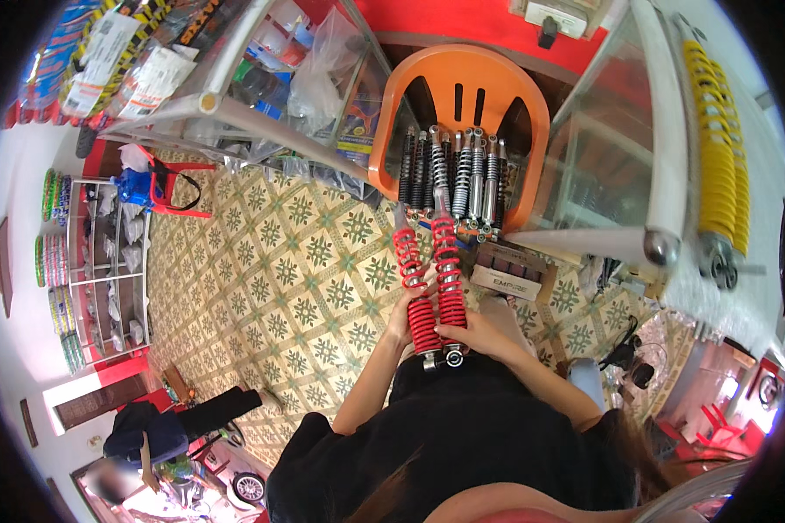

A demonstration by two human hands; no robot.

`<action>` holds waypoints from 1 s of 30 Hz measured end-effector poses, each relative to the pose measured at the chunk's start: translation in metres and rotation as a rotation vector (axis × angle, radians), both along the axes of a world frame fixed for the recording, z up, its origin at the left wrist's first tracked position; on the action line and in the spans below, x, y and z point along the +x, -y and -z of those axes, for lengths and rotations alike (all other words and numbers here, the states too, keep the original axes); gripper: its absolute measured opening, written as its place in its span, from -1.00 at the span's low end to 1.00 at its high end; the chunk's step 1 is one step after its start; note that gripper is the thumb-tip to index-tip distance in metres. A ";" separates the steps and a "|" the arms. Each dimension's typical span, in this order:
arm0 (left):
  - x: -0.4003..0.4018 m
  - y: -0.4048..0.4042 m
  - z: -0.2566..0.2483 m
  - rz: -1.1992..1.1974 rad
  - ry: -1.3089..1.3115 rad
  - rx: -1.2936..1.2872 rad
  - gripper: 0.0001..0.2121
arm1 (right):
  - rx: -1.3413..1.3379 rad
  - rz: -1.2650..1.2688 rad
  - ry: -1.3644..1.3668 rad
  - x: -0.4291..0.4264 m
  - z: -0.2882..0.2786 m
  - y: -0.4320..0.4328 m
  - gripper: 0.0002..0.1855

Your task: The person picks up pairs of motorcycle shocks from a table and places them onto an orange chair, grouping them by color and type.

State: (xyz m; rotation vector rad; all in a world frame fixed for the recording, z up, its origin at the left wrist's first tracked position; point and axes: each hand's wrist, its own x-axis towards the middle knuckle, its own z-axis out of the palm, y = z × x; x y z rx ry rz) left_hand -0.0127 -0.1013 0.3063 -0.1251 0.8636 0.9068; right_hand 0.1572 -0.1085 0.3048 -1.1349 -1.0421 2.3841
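Two red coil-spring shock absorbers are held side by side in front of my body, their lower ends near my black shirt. My left hand [403, 314] grips the left red shock absorber [422, 325] from its outer side. Around the lower coils of the right red shock absorber [449, 281] my right hand [474, 331] is closed, its thumb lying across the spring. Just beyond their upper ends stands an orange plastic chair [469, 62]. Several black and chrome shock absorbers [462, 176] rest upright in a row on its seat.
A glass display case [288, 134] flanks the chair on the left, another glass case [602, 150] on the right. Yellow shock absorbers [716, 144] lie on the right case. A cardboard box [507, 278] sits by the chair. A person [150, 431] stands at far left.
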 end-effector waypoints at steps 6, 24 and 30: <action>-0.062 -0.059 0.104 0.244 -0.356 0.052 -0.56 | 0.038 0.112 0.058 -0.058 0.085 -0.041 -0.58; -0.111 -0.272 0.303 0.647 -0.795 0.429 -0.36 | 0.133 0.459 0.273 -0.125 0.313 -0.198 -0.68; -0.088 -0.290 0.321 0.798 -0.890 0.487 -0.35 | 0.162 0.456 0.529 -0.109 0.326 -0.201 -0.46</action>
